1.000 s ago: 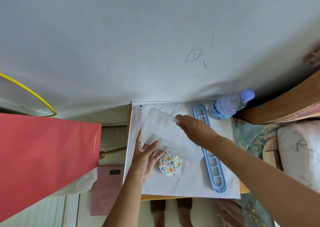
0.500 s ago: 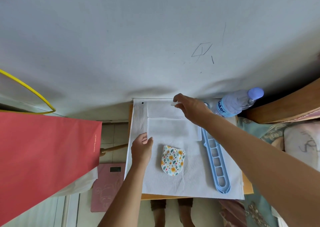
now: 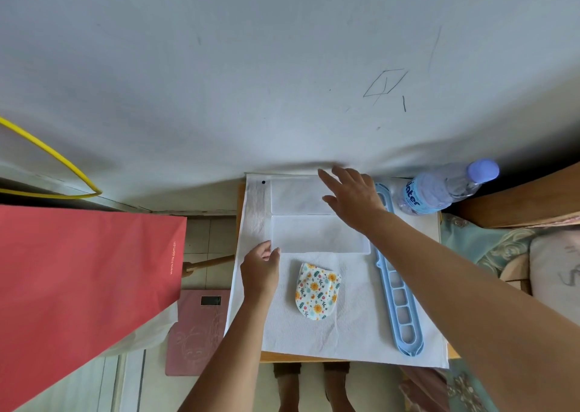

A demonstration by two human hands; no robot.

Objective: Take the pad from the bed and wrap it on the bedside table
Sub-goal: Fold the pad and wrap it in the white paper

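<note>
A white translucent wrapper sheet point(image 3: 317, 234) lies unfolded flat at the back of the bedside table point(image 3: 282, 356), which is covered by a white cloth point(image 3: 351, 327). Its far panel point(image 3: 298, 196) reaches the wall. My left hand point(image 3: 260, 269) pins the sheet's near left corner with its fingertips. My right hand point(image 3: 353, 196) rests flat, fingers spread, on the far right part of the sheet. A small folded pad with a floral print point(image 3: 317, 290) lies on the cloth just in front of the sheet, touched by neither hand.
A light blue plastic hanger strip point(image 3: 397, 289) lies along the table's right side. A water bottle point(image 3: 439, 188) lies at the back right corner. A red paper bag point(image 3: 78, 286) hangs at left, a pink scale point(image 3: 196, 330) on the floor. The bed point(image 3: 533, 254) is at right.
The sheet, lifted and slanted a second ago, now lies flat and unfolded. My right hand let go of its far edge and spread flat on it. My left hand slid to the near left corner.
</note>
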